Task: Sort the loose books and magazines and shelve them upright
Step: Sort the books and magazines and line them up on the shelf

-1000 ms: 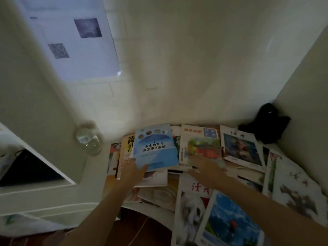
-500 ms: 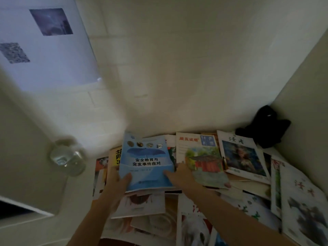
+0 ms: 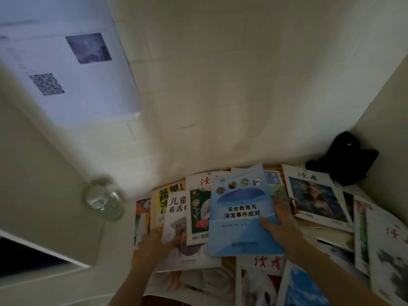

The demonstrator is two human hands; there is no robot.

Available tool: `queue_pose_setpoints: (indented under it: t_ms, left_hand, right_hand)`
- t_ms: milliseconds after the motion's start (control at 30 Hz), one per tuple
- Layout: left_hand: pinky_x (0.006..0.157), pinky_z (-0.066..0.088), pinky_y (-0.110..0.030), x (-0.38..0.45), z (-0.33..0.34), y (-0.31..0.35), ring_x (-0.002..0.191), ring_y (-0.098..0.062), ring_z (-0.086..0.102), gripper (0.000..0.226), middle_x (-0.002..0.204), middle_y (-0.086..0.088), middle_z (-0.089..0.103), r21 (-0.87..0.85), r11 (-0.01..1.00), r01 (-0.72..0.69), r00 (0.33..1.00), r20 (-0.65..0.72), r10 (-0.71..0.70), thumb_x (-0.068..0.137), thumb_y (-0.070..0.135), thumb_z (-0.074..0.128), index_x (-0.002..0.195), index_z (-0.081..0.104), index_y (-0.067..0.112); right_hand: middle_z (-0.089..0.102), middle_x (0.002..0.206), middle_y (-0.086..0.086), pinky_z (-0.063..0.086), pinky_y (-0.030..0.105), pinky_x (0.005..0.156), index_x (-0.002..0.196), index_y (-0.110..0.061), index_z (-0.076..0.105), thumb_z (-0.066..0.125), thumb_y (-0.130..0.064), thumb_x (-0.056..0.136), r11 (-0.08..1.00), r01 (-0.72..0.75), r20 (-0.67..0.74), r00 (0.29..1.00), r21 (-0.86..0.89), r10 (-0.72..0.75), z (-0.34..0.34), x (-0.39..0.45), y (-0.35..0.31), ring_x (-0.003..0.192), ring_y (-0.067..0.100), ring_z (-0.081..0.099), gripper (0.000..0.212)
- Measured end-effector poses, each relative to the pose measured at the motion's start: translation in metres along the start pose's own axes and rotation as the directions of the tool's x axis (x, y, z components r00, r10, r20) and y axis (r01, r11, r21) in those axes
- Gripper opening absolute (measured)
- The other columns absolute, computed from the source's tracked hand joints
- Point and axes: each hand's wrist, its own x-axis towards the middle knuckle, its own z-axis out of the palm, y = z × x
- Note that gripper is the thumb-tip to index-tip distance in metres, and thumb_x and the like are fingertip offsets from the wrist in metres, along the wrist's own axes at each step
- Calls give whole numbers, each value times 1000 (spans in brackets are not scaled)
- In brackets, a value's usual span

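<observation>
Booklet "安全教育与突发事件应对" (image 3: 242, 215) gripped by right hand (image 3: 281, 231); left hand (image 3: 154, 245) gripping "儿童" book (image 3: 176, 219).

both hands (image 3: 280, 230) forward, fingers curled

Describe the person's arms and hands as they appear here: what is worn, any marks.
Both forearms are bare as far as the frame shows: no sleeves, watch or bracelet visible. The left hand and right hand wear no gloves. The dim, blurred picture shows no rings or marks.
</observation>
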Motion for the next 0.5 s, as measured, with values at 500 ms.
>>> queue_pose_setpoints:
  t_ms: [500]
  left_hand:
    - [74, 59, -42, -48, -36, 37, 87, -25, 71, 44, 107, -8, 67, -599, 801, 2, 982, 154, 112, 86, 24, 69, 122, 45, 15]
  right_hand:
    - [71, 100, 5, 58, 35, 64, 117, -16, 59, 65, -18, 90, 998, 44, 77, 996, -53, -39, 11, 14, -13, 83, 26, 70, 27]
